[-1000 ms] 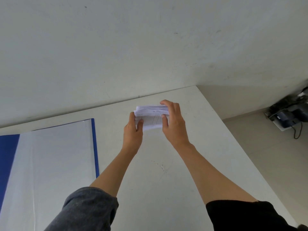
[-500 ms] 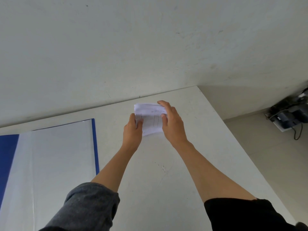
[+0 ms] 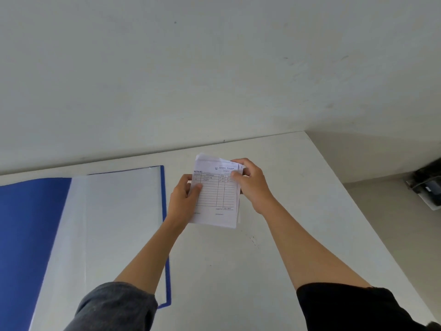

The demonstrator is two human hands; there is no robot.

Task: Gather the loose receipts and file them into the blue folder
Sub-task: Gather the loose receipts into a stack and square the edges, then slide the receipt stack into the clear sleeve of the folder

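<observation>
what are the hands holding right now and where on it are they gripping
A stack of receipts: the left hand pinches its left edge, and the right hand grips its upper right corner.

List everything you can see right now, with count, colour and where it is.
receipts: one small stack, white, printed grid facing up, held above the table
blue folder: one, open, clear sleeve showing, left side of the table
table: one, white, against the wall
wall: one, off-white, behind the table
dark equipment: count unclear, on the floor far right
left hand: grips the stack's left edge
right hand: grips the stack's upper right corner
</observation>
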